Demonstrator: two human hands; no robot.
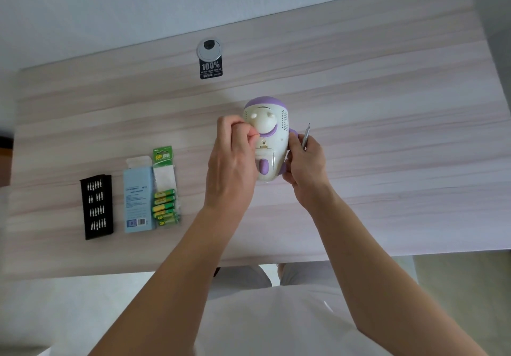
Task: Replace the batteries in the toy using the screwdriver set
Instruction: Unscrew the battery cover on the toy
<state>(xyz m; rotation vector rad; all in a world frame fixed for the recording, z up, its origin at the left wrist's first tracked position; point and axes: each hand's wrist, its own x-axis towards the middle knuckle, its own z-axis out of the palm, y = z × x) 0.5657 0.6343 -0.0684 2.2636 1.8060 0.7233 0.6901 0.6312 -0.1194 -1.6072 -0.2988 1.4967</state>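
- Steadies the toy (272,134) at the middle of the table (387,101), right hand (307,165) curled round its side, screwdriver (306,136) tucked in the same fingers.
- Pinches left hand (235,156) fingertips together by the battery hatch (265,152); too small to tell whether a screw is caught.
- Best to lift straight out, then park any screw beside the batteries (164,207).

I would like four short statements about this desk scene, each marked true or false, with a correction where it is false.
1. The right hand holds both the toy and the screwdriver. True.
2. The battery pack is in the left hand. False: it lies on the desk, beside the blue box.
3. The black bit tray lies left of the blue box. True.
4. The left hand rests flat on the desk. False: its curled fingers pinch at the toy.
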